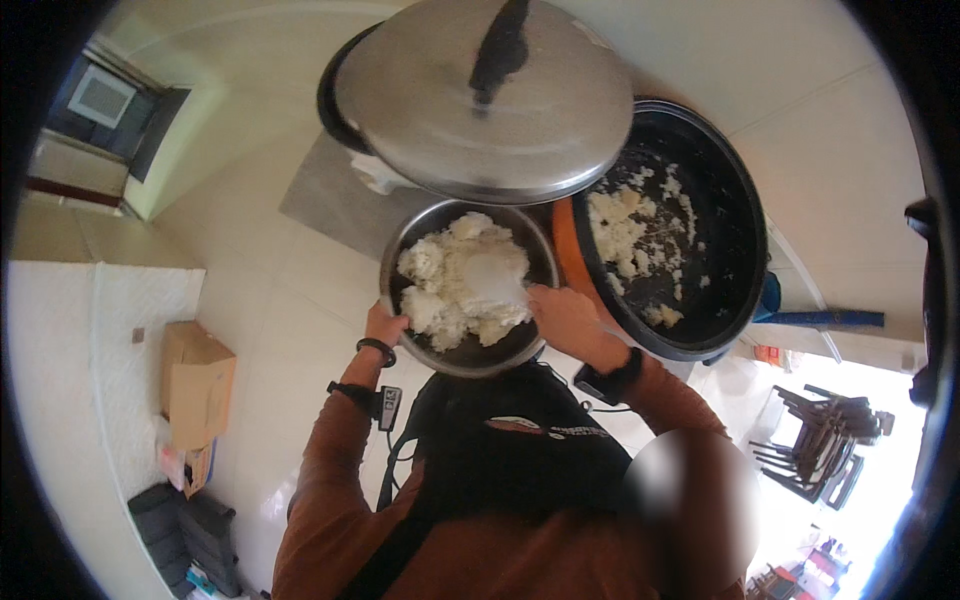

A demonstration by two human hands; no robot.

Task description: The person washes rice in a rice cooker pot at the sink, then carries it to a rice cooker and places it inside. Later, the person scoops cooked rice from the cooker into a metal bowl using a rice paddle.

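Note:
A round metal bowl [547, 262] holds a clumpy heap of white cooked rice [430, 275] in front of my body. My left hand [386, 325] is closed on the bowl's left rim, thumb over the edge. In my right hand [568, 318] is a pale, translucent rice paddle [494, 277], its blade lying on the rice. Just right of the bowl stands a wide pot [735, 215], orange outside and black inside. Leftover rice clumps [625, 225] stick to its left side and bottom.
Beyond the bowl, a large metal lid [420, 110] with a dark handle rests tilted over another dark-rimmed vessel. Under them is a grey surface [335, 200]. Cardboard boxes [200, 385] and a dark sofa [185, 535] are at left; stacked brown chairs [815, 440] stand at right.

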